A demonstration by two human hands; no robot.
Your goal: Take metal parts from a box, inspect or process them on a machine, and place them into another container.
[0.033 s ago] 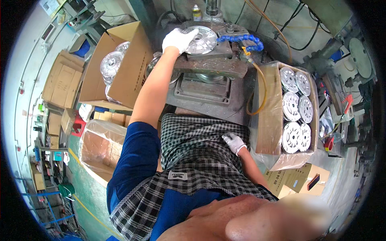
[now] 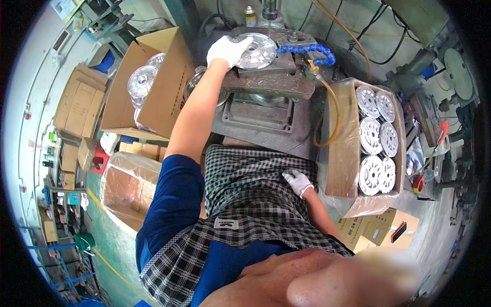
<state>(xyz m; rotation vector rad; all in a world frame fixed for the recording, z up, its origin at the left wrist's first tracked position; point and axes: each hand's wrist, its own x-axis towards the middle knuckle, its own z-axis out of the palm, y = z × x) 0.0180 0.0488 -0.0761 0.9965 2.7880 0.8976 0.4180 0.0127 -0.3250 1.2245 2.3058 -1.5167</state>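
My left hand (image 2: 228,51), in a white glove, grips the left rim of a shiny round metal wheel disc (image 2: 258,52). The disc lies on a raised metal block (image 2: 274,67) of the machine fixture, and its far-left edge is covered by the glove. A blue segmented hose (image 2: 307,49) points at the disc from the right. My right hand (image 2: 297,183), also gloved in white, rests on the checked apron (image 2: 255,171) over my lap. Its fingers lie stretched out, holding nothing.
An open carton (image 2: 166,92) on the left contains more metal discs. At right, a plastic-lined carton (image 2: 338,153) holds several discs in two columns. A yellow hose (image 2: 335,110) curves beside it. A spray can (image 2: 250,16) stands behind the fixture. Another lined carton (image 2: 130,176) sits lower left.
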